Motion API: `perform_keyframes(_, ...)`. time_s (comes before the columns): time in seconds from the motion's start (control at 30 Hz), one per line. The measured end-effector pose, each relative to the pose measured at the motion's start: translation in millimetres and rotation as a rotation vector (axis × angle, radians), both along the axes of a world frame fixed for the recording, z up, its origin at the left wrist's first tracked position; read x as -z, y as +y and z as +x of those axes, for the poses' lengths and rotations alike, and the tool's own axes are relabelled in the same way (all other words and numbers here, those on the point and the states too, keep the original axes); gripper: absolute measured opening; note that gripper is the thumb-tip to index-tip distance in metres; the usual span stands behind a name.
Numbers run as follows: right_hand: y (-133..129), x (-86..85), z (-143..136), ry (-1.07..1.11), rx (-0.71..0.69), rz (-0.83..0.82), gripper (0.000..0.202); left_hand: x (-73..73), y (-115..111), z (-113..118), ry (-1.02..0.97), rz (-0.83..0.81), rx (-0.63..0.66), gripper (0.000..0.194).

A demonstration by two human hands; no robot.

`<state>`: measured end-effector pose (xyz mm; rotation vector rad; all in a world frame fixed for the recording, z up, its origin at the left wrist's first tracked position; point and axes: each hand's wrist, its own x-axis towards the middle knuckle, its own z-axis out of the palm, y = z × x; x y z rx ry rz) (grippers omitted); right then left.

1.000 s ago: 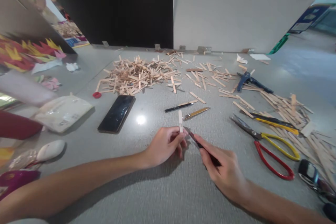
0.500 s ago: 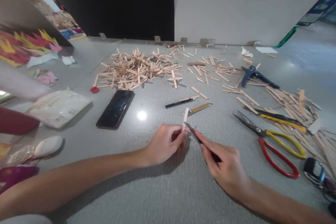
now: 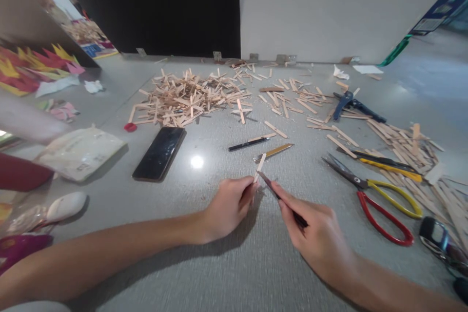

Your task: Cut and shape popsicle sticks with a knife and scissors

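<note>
Between the thumb and fingers of my left hand [image 3: 232, 204] is a small wooden stick [image 3: 262, 162], its free end pointing up and away from me. My right hand [image 3: 310, 226] is closed around a dark craft knife [image 3: 271, 186]. The knife's blade tip meets the stick just above my left fingertips; most of its handle is hidden in my palm. Just beyond the stick lie a gold-coloured cutter [image 3: 276, 151] and a black pen-like tool [image 3: 249, 144], with loose wooden sticks beside them.
A heap of short wooden sticks [image 3: 190, 95] lies at the back. On the left are a phone [image 3: 159, 153], a plastic packet [image 3: 82, 151] and a white mouse [image 3: 67, 205]. Red-and-yellow-handled scissors [image 3: 360, 183], a yellow-black cutter [image 3: 391, 165] and a blue clamp-like tool [image 3: 345, 105] lie right.
My left hand has turned slightly, and the stick now leans more to the right. The knife stays against it. The whole view has shifted a little.
</note>
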<state>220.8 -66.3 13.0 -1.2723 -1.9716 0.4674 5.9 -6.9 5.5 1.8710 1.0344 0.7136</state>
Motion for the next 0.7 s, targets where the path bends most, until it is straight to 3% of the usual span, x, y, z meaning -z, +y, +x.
perform_keyframes(0.3,-7,-15.9,-2,-0.203,-0.026,0.128,0.046,8.2,-7,1,0.060,0.151,-0.029,0.029)
perform_keyframes(0.47,0,-33.7,5,-0.173,-0.052,-0.045,0.045,8.3,-7,0,0.083,0.203,-0.017,0.028)
perform_keyframes(0.57,-1,-30.9,4,-0.143,-0.048,-0.101,0.044,7.3,-6,0,0.087,0.215,-0.007,0.029)
perform_keyframes(0.7,-6,-18.7,-3,-0.110,-0.009,0.063,0.048,7.0,-5,0,0.084,0.218,0.000,0.028)
